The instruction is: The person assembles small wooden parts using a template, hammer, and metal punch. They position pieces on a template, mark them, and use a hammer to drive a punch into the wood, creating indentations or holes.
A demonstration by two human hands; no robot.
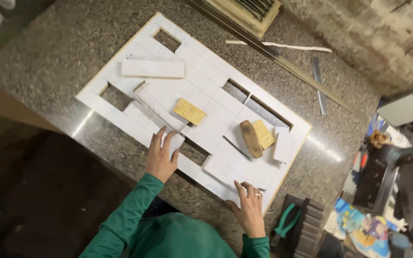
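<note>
Person in green sleeves is leaning over a speckled granite counter (48, 52), both hands flat on a white tile panel (96, 101) lying at an angle across it. Left hand (161, 157) is resting palm down, fingers spread and straight, on the panel's near edge just beside a rectangular gap; it is gripping nothing. Right hand (249, 208) is pressing on the near right corner of the panel, fingers loosely spread, a ring showing on one finger, also holding nothing.

Panel is made of long white tiles with several open slots. A loose white tile (153, 68) is lying on top near the far left. A tan block (190, 112) is sitting mid-panel, well apart from both hands. A brown oblong piece (250, 138) and a second tan block (264, 134) are lying touching, toward the right. Green-handled pliers (285, 220) are lying just right of the right hand, off the panel. A metal strip (319, 86) is lying on the far side of the counter.
</note>
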